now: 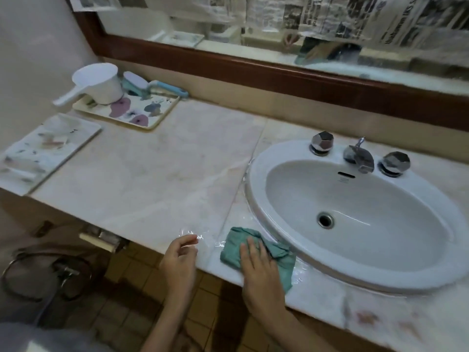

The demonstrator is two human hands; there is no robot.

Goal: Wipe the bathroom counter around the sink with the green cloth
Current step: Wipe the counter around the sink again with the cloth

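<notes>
Head view: right hand presses green cloth beside sink

A pale marble counter runs from left to right under a mirror. A white oval sink is set into its right half. A green cloth lies bunched at the near edge, just left of the sink, in a film of water. A flowered tray sits at the far left, and a white tray sits nearer, at the left end. Reddish stains mark the near right.

Glossy white ceramic sink, faceted chrome taps behind it, wet polished marble counter left of it, soft green cloth at its front rim, newspaper above
</notes>
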